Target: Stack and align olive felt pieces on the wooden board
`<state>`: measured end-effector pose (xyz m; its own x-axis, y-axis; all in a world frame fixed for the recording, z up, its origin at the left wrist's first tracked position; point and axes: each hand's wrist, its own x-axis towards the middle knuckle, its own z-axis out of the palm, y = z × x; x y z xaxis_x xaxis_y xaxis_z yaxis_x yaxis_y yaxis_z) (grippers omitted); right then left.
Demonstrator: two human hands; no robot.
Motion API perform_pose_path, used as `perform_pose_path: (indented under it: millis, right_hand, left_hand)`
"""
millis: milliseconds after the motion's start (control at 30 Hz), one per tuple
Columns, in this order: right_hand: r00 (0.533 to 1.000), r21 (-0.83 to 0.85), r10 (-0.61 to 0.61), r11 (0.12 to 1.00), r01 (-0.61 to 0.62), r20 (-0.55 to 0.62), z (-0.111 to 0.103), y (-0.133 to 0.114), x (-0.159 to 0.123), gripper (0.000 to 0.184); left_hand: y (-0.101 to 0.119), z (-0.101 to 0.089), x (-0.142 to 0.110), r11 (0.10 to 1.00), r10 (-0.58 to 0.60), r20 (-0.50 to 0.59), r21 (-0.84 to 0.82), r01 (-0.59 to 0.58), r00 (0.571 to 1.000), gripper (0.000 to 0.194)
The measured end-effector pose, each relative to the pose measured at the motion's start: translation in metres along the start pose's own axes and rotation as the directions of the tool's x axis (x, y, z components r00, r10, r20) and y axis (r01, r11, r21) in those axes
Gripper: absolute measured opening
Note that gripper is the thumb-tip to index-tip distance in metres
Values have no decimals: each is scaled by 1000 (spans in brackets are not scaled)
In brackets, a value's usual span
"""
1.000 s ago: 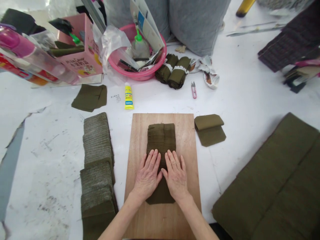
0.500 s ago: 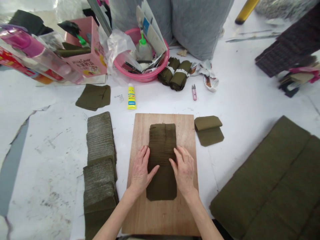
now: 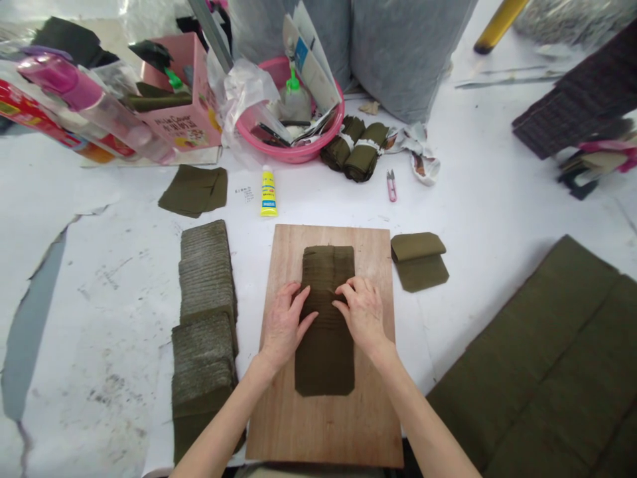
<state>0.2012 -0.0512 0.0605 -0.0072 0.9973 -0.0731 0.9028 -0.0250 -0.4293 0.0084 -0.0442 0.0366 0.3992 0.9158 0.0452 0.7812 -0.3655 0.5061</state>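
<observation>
A row of overlapping olive-green fabric pieces (image 3: 324, 358) lies lengthwise on a wooden board (image 3: 373, 425). My left hand (image 3: 286, 318) rests along the left edge of the pieces, thumb and fingers apart, fingertips on the cloth. On the other side, my right hand (image 3: 362, 309) has its fingers bent over the layered part, thumb and index tips near each other on the fabric. Whether a layer lies between those tips is hard to see. One folded olive piece (image 3: 419, 262) sits beside the board's upper right corner.
Left of the board are fanned stacks of olive pieces (image 3: 205, 285). Beyond it lie a yellow tube (image 3: 269, 192), pink thread snips (image 3: 391, 186), tied fabric rolls (image 3: 367, 151) and a pink basket (image 3: 288, 154). Large olive panels (image 3: 542, 372) cover the right side.
My right hand has slid inward and up over the layered fabric, its fingers bending more. My left fingers have shifted slightly onto the cloth. The whole view has moved a little.
</observation>
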Motion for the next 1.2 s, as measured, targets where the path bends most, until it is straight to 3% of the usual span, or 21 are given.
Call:
perform_pose_path:
  millis: [233,367,433,533,667,767,867,1000,1200]
  right_hand:
    - [996,18,-92,996,92,-10,2,1,-2,7]
    - [983,167,-176,969,182,-51,10,5,-17,8]
    - [991,312,-127,940,135,-47,14,6,-26,8]
    - [993,583,121,807,-93,-9,18,5,-37,13]
    - [905,734,408,578,-356,118,17,1,-48,38]
    - [866,702,466,556,-446,181,16,-2,-57,29]
    - [863,657,472,596,-462,180,19,-6,-65,21]
    - [868,653,477,615,-442,138,24,-11,-69,18]
    - [822,770,551,460,-443,143,32,-14,-69,24]
  left_hand:
    - [5,-4,6,997,58,6,49,-58,998,50]
    - [11,-13,16,989,109,87,94,-117,990,39]
    - [13,-18,21,984,116,172,116,-137,978,21]
    - [13,-23,28,986,92,289,109,-128,953,8]
    - [9,-24,29,999,-34,320,19,29,947,15]
    - [7,-24,24,974,-195,334,-44,222,922,22]
    - [6,-24,14,916,-316,367,-122,382,875,30]
    - [5,-22,-7,844,-368,422,-222,488,829,34]
    - [6,-9,-28,710,-403,431,-410,573,807,34]
